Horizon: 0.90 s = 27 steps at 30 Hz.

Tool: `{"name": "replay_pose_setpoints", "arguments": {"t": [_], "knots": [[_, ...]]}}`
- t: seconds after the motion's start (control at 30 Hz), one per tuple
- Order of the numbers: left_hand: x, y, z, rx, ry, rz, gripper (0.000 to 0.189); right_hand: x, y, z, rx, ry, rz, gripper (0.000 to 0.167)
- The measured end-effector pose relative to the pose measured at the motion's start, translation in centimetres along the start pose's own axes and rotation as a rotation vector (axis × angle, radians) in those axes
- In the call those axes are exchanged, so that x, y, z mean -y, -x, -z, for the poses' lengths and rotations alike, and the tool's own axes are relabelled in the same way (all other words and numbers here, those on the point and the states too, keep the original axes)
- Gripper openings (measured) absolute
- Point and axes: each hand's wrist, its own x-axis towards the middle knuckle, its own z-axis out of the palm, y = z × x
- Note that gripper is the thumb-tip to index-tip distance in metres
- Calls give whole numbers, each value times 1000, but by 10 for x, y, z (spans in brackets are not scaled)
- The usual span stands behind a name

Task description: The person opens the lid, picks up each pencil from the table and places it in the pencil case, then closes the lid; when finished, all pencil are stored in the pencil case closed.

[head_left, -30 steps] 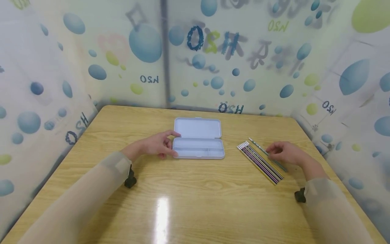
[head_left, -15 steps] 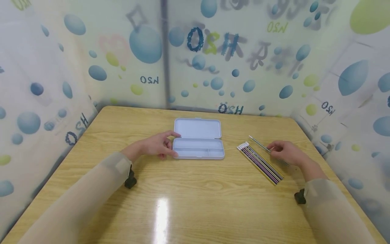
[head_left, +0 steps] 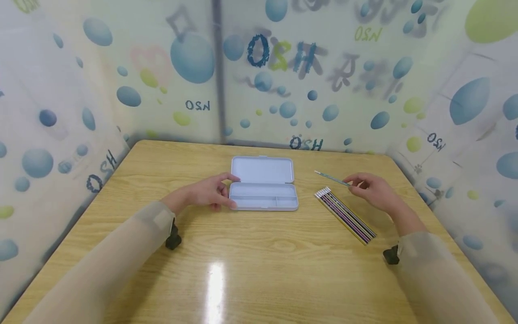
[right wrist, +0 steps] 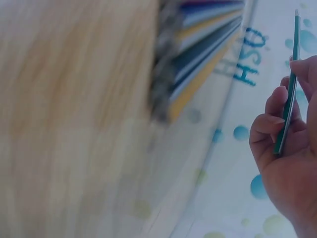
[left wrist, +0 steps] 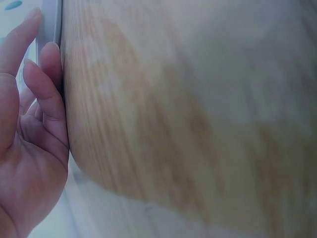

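A pale blue pencil case [head_left: 263,196] lies open on the table, its lid folded back and its compartments bare. My left hand [head_left: 208,192] holds the case's left end between thumb and forefinger; the other fingers curl beside it. In my right hand [head_left: 372,191] a green pencil [head_left: 332,178] is pinched between thumb and fingers, raised off the table, its white-tipped end pointing toward the case. The right wrist view shows the same pencil [right wrist: 290,94] running along the fingers. Just left of that hand, several striped pencils [head_left: 346,216] lie side by side.
The wooden table [head_left: 259,265] reaches to patterned fabric walls [head_left: 259,103] at the back and on both sides. Each wrist bears a small black camera. A bright reflection shows near the table's front.
My right hand has picked the green pencil up from beside the striped ones and moved it up and left, turning it flatter. My left hand and the case stay put.
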Motion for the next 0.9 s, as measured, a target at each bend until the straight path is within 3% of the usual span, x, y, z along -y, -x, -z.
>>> {"name": "replay_pose_setpoints", "arguments": {"t": [0.2,0.7,0.9], "knots": [[1,0,0,0,3,3,88,25,-13,-12,31,-71,39,28],[0,-2,1,0,-19,14,88,75,-50,-47,119,-98,82,23],[3,-4,1,1,-21,9,89,87,-66,-64,162,-76,152,24]]}}
